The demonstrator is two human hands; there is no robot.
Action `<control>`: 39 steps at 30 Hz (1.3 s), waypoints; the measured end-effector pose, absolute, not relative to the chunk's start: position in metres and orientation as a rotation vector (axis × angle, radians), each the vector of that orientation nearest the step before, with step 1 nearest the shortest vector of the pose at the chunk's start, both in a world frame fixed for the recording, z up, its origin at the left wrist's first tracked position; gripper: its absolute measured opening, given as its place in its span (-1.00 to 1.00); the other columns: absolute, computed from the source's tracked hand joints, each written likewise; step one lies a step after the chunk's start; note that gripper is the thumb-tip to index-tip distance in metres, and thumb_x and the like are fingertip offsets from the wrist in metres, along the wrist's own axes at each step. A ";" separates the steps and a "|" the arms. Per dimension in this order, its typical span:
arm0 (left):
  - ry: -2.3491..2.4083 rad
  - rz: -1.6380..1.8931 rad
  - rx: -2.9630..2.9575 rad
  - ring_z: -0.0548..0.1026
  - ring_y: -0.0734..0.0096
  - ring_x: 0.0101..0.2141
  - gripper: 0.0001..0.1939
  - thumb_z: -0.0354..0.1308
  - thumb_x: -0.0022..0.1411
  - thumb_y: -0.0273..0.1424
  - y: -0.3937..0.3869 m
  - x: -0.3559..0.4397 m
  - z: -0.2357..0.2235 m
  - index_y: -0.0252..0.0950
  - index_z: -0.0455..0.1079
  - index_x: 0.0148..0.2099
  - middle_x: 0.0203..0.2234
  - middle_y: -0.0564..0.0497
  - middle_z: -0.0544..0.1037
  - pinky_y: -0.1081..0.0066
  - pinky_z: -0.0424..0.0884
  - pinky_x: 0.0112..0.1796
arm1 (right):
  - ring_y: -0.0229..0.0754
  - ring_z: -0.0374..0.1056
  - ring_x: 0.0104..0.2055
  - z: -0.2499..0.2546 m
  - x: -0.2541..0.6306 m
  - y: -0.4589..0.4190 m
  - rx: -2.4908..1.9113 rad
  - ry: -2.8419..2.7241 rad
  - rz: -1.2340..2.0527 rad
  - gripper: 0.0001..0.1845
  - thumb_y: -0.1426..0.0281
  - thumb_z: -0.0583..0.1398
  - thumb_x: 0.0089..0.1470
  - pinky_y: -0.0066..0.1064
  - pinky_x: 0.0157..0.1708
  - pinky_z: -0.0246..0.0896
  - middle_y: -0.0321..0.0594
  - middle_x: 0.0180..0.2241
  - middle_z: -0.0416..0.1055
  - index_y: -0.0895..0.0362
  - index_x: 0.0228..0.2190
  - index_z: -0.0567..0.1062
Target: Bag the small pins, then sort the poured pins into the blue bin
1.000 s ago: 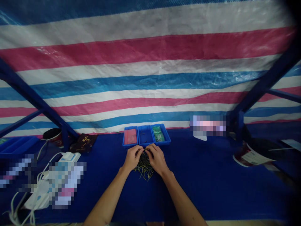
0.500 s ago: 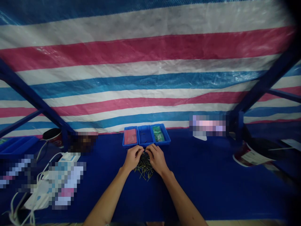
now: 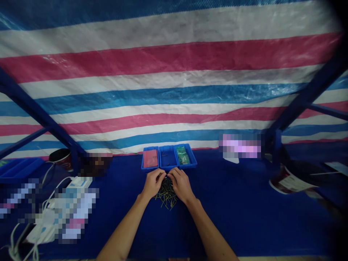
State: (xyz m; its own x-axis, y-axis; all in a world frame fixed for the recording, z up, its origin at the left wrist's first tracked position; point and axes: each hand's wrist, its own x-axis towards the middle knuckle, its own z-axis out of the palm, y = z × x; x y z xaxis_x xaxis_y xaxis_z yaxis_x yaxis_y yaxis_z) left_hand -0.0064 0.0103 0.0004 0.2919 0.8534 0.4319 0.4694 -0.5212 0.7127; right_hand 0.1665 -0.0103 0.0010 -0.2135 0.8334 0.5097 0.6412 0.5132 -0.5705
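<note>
My left hand (image 3: pixel 153 183) and my right hand (image 3: pixel 181 183) meet above a pile of thin, dark and yellowish metal-looking pins (image 3: pixel 167 197) on the blue table. Both have thumb and fingers pinched together, tips almost touching. What sits between the fingertips is too small and hidden to name. Just beyond the hands stand three blue trays side by side. A pink packet (image 3: pixel 150 158) lies in the left one. A few small dark slim pieces are in the middle tray (image 3: pixel 170 158), and green packets (image 3: pixel 183 155) fill part of the right one.
White power strips with cables (image 3: pixel 45 228) lie at the left, near a dark red tub (image 3: pixel 61 158) and another blue tray (image 3: pixel 21 168). At the right stands a tub with a label (image 3: pixel 290 181). Blue frame bars (image 3: pixel 301 92) slant up on both sides before a striped tarp (image 3: pixel 174 58).
Almost nothing differs. Both hands keep their pinch over the pile, with only a tiny shift of the view.
</note>
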 end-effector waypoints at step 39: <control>1.187 1.141 2.052 0.44 0.40 -0.44 -0.68 0.00 0.41 -0.25 0.011 -0.007 0.002 -0.30 0.43 -0.31 -0.48 0.01 0.51 0.46 0.33 -0.32 | -0.11 0.40 -0.19 0.001 0.168 -0.011 -1.168 -1.901 0.371 -0.82 0.44 0.05 0.35 -0.29 -0.14 0.18 -0.20 -0.22 0.48 0.05 -0.23 0.45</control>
State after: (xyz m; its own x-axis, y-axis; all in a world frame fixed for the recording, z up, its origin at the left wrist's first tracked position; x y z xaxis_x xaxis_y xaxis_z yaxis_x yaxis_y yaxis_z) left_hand -0.0072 0.0114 0.0017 0.2663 0.8709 0.4130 0.4470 -0.4912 0.7476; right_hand 0.1683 -0.0107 0.0010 -0.2009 0.8368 0.5093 0.5843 0.5196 -0.6234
